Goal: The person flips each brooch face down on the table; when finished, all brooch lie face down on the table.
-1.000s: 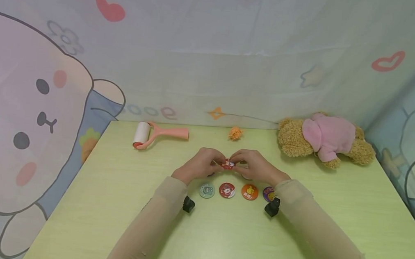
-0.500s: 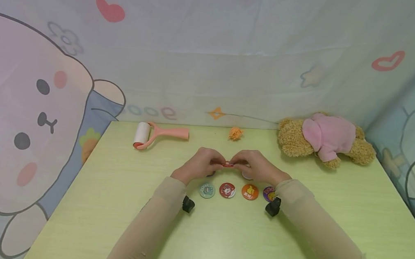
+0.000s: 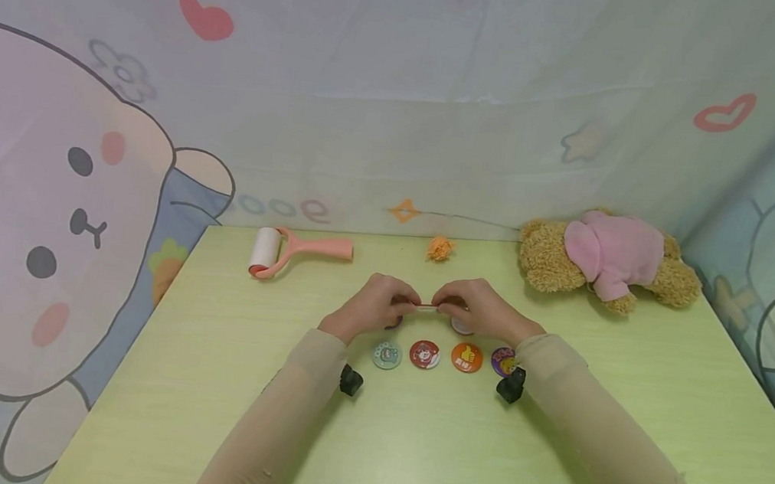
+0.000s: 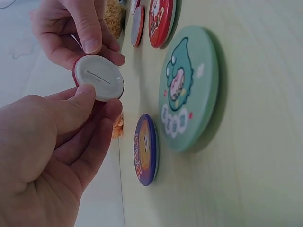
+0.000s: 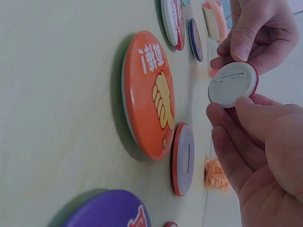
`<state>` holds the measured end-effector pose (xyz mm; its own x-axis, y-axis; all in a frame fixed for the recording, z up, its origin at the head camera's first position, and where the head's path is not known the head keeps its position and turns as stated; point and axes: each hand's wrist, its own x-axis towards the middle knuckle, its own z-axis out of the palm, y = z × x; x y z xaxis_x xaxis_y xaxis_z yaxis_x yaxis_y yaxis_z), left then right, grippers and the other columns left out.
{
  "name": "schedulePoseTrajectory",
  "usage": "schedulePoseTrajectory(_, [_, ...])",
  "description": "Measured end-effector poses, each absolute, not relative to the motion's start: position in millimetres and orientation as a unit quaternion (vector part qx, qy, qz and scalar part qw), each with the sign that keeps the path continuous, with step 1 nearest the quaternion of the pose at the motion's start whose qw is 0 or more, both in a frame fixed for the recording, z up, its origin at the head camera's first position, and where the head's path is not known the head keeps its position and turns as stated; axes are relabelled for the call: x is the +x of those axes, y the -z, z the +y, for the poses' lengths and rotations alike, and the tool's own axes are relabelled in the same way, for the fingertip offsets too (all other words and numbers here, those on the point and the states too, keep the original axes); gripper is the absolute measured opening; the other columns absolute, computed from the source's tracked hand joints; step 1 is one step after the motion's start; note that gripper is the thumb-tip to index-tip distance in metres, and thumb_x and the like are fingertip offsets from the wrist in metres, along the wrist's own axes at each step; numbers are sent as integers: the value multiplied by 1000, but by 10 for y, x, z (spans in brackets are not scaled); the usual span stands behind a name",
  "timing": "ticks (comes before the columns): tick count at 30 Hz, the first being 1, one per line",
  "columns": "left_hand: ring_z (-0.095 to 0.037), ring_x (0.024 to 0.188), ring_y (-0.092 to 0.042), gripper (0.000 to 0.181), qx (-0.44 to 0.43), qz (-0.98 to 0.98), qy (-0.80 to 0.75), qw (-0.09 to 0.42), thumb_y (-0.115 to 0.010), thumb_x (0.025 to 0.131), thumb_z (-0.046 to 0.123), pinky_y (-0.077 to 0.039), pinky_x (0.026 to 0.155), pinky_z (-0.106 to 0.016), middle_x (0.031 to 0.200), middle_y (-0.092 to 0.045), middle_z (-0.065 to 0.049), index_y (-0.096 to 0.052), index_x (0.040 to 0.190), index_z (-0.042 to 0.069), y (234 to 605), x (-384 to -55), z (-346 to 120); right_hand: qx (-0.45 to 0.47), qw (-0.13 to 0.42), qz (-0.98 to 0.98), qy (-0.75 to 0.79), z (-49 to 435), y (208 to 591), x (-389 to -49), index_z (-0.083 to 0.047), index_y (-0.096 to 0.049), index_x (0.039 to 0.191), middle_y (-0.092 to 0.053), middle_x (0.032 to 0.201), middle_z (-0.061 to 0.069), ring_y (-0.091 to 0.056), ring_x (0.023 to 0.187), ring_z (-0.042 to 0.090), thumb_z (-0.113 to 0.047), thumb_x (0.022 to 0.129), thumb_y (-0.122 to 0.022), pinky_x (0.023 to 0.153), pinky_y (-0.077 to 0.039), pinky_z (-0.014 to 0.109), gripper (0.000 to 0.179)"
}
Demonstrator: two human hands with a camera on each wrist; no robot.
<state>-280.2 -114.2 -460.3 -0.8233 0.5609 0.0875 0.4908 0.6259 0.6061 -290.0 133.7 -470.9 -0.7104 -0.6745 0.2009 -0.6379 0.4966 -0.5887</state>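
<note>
Both hands pinch one round pin badge (image 3: 427, 308) between thumbs and fingers, above the table. My left hand (image 3: 375, 302) has its left edge, my right hand (image 3: 482, 308) its right. The badge's white back (image 4: 98, 76) with a thin metal pin faces the wrist cameras; its red front is turned away. Nearer than the hands lies a row of badges: teal (image 3: 387, 356), red (image 3: 424, 355), orange with a thumbs-up (image 3: 466, 358) and purple (image 3: 503, 361). A dark blue badge (image 4: 145, 150) lies beside my left hand, and a red-rimmed badge (image 5: 183, 160), back up, by my right.
At the back left of the table (image 3: 370, 440) lies a pink-handled lint roller (image 3: 318, 247). An orange tuft of yarn (image 3: 439, 250) sits at the back middle. A teddy bear in pink (image 3: 610, 258) lies at the back right, before a printed cloth (image 3: 398, 120).
The held badge has tipped between the fingers, from showing its red printed face to almost edge-on in the head view. Both hands have stayed in nearly the same place.
</note>
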Motion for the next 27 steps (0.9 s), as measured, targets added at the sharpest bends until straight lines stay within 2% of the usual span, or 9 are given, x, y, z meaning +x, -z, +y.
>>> schedulePoseTrajectory(6, [-14, 86, -68, 14, 287, 899, -325, 52, -72, 99, 5, -57, 82, -31, 102, -79, -6, -81, 110, 4, 4608, -2796, -1135, -376, 32, 864, 332, 1340, 4706, -2896, -8, -79, 111, -79, 105, 4, -72, 94, 16, -6, 102, -69, 83, -58, 36, 14])
schedulePoseTrajectory(18, [-12, 80, -64, 14, 289, 894, -337, 57, -72, 99, 4, -54, 75, -25, 101, -79, -6, -81, 110, 5, 4631, -2802, -1142, -367, 35, 862, 348, 1335, 4713, -2888, -6, -77, 112, -79, 106, 7, -74, 97, 17, -4, 100, -70, 85, -60, 38, 14])
schedulePoseTrajectory(22, [-12, 81, -65, 14, 291, 894, -337, 53, -72, 99, 5, -55, 77, -26, 102, -79, -6, -81, 110, 6, 4630, -2800, -1141, -365, 33, 862, 351, 1334, 4711, -2884, -7, -77, 112, -79, 106, 6, -75, 97, 17, -4, 100, -70, 86, -61, 39, 14])
schedulePoseTrajectory(27, [-11, 92, -71, 16, 296, 891, -341, 46, -72, 99, 6, -58, 85, -28, 107, -79, -5, -80, 113, 8, 4630, -2800, -1136, -352, 30, 867, 351, 1331, 4715, -2890, -10, -77, 113, -78, 106, 2, -74, 97, 16, -6, 101, -70, 86, -61, 37, 14])
